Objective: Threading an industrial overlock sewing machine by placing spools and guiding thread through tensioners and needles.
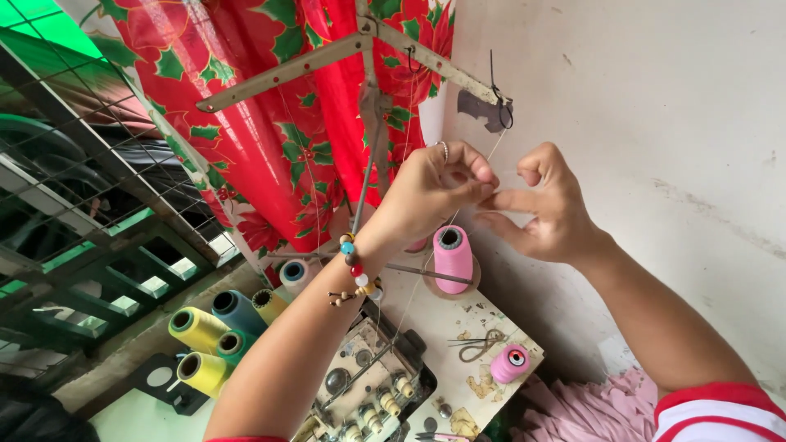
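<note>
My left hand [430, 192] and my right hand [547, 205] meet fingertip to fingertip in front of the white wall, pinching a thin pale thread [494, 151] that runs up to the metal thread stand arm [426, 57]. The left wrist wears a beaded bracelet [354, 270] and a ring sits on one finger. Below the hands stands an upright pink thread cone [453, 258] on the stand's base. A sewing machine [368, 385] with several tension knobs lies under my left forearm.
Yellow, blue and green thread cones [217, 331] lie in a pile at left. Scissors [479, 344] and a small pink spool [509, 364] rest on the worn white table. A red floral curtain [270, 106] hangs behind, beside a window grille [74, 180]. Pink fabric [581, 409] lies at bottom right.
</note>
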